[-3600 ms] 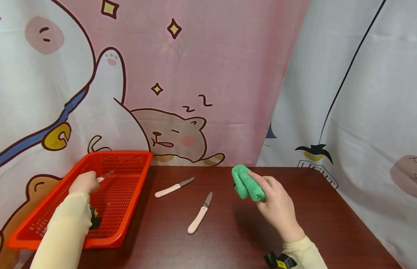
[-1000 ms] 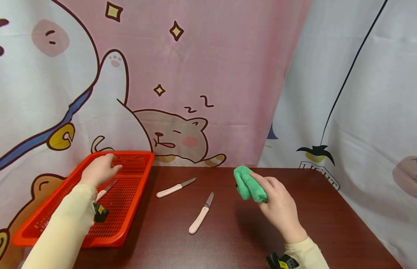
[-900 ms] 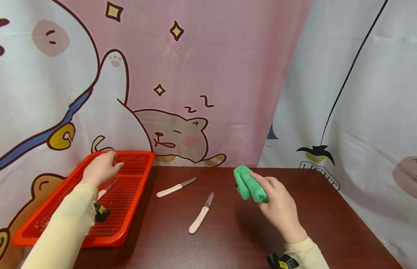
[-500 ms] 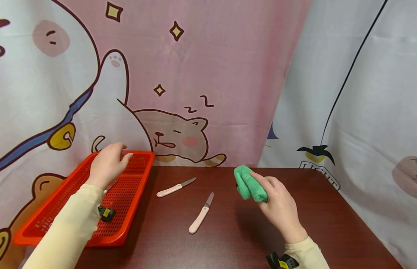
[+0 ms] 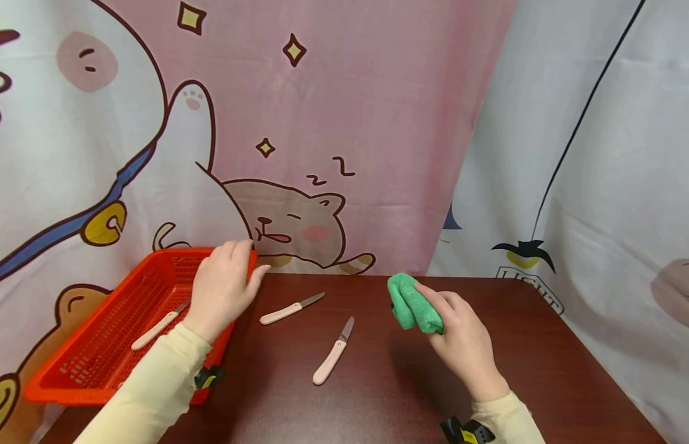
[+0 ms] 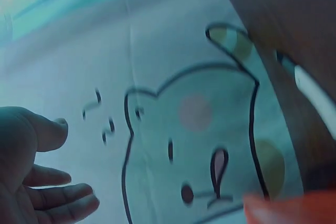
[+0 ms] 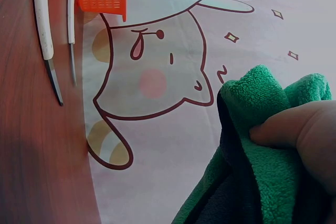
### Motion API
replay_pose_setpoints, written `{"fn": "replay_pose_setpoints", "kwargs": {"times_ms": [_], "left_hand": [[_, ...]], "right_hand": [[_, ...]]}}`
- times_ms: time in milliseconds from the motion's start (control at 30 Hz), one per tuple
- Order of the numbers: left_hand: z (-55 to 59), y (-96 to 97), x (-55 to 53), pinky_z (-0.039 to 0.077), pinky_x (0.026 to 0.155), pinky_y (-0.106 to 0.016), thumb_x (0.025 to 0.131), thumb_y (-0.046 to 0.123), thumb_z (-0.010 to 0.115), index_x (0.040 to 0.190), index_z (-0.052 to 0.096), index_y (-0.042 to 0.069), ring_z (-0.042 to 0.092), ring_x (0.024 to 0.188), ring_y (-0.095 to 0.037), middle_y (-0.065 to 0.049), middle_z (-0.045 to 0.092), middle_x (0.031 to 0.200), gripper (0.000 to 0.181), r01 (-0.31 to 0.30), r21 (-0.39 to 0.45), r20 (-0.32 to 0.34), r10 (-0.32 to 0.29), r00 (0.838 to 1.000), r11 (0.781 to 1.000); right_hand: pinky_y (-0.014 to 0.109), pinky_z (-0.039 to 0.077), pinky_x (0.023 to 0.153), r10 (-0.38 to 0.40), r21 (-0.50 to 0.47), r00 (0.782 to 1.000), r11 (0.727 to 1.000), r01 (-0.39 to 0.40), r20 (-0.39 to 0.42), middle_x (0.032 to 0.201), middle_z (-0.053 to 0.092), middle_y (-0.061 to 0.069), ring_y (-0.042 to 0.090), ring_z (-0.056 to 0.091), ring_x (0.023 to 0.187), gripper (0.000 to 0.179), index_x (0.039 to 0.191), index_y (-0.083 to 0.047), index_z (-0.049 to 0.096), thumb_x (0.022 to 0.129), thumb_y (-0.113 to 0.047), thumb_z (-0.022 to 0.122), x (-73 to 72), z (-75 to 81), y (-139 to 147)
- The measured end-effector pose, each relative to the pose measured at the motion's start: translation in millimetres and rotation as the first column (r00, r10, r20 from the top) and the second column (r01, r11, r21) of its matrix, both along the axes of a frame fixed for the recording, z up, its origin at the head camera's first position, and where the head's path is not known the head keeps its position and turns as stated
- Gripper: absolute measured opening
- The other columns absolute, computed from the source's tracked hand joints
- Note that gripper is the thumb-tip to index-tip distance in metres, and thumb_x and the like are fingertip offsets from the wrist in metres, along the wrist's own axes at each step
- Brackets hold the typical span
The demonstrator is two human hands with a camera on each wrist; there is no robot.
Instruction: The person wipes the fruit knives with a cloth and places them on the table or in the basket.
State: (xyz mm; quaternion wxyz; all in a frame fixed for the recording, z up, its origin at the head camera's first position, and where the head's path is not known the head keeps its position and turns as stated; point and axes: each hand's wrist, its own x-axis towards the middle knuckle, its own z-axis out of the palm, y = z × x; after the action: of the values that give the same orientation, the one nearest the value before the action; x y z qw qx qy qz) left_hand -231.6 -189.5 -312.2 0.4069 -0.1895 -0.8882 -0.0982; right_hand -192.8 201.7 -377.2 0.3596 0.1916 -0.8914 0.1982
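Note:
In the head view my left hand (image 5: 222, 287) hovers over the right rim of a red plastic basket (image 5: 100, 364), holding nothing. Its fingers and thumb are spread apart in the left wrist view. Inside the basket lies a knife (image 5: 155, 330) with a pale handle, its blade tip partly behind my hand. Two similar knives rest on the table, one farther back (image 5: 283, 313) and one nearer the middle (image 5: 333, 354). My right hand (image 5: 461, 339) pinches a folded green cloth (image 5: 412, 305) above the table; the right wrist view shows the cloth's dark underside.
The dark brown table (image 5: 377, 401) runs back to a printed cartoon curtain (image 5: 377, 123). A white curtain (image 5: 616, 185) hangs along the right side. Each wrist wears a small black camera, such as the right-hand camera (image 5: 466, 430).
My left hand let go of the knife, which now lies in the basket, then rose and moved right to the basket's rim. The right hand and green cloth stayed put.

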Motion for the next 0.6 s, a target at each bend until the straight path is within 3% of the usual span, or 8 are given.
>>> {"fn": "replay_pose_setpoints", "kwargs": {"times_ms": [133, 300, 467, 600], "left_hand": [[-9.5, 22.3, 7.5, 0.050, 0.068, -0.054, 0.083, 0.026, 0.079, 0.118, 0.058, -0.006, 0.061, 0.086, -0.041, -0.023, 0.063, 0.102, 0.052, 0.038, -0.041, -0.021, -0.039, 0.999, 0.998], [-26.4, 47.7, 14.2, 0.052, 0.070, -0.052, 0.082, 0.030, 0.080, 0.123, 0.057, -0.005, 0.062, 0.090, -0.038, -0.021, 0.063, 0.107, 0.059, 0.078, -0.077, 0.002, -0.078, 0.997, 0.994], [-52.0, 68.8, 17.1, 0.052, 0.073, -0.050, 0.081, 0.036, 0.080, 0.125, 0.057, -0.004, 0.062, 0.095, -0.036, -0.018, 0.063, 0.111, 0.064, 0.086, -0.104, 0.093, -0.076, 0.993, 0.991], [-72.0, 82.5, 17.5, 0.053, 0.079, -0.050, 0.083, 0.040, 0.077, 0.128, 0.057, -0.002, 0.062, 0.100, -0.034, -0.017, 0.063, 0.114, 0.065, 0.102, -0.116, 0.198, -0.077, 0.977, 0.988]], "right_hand": [[0.047, 0.052, 0.063, -0.001, -0.003, 1.000, 1.000, 0.001, 0.006, 0.107, 0.061, 0.012, 0.030, 0.060, 0.093, 0.083, 0.136, -0.021, 0.060, 0.063, 0.013, 0.078, 0.6, 0.3, 0.3], [0.047, 0.052, 0.064, 0.003, -0.006, 1.000, 1.000, -0.003, 0.003, 0.107, 0.061, 0.012, 0.030, 0.060, 0.093, 0.083, 0.137, -0.022, 0.059, 0.063, 0.013, 0.078, 0.4, 0.6, 1.2], [0.047, 0.052, 0.064, 0.007, -0.008, 1.000, 1.000, -0.007, 0.001, 0.107, 0.061, 0.012, 0.030, 0.060, 0.093, 0.083, 0.136, -0.022, 0.060, 0.063, 0.013, 0.078, 0.2, 0.1, 1.4], [0.046, 0.052, 0.063, 0.008, -0.006, 1.000, 1.000, -0.008, 0.002, 0.107, 0.061, 0.012, 0.030, 0.060, 0.093, 0.082, 0.136, -0.021, 0.060, 0.063, 0.013, 0.077, -0.1, -0.5, 1.0]]}}
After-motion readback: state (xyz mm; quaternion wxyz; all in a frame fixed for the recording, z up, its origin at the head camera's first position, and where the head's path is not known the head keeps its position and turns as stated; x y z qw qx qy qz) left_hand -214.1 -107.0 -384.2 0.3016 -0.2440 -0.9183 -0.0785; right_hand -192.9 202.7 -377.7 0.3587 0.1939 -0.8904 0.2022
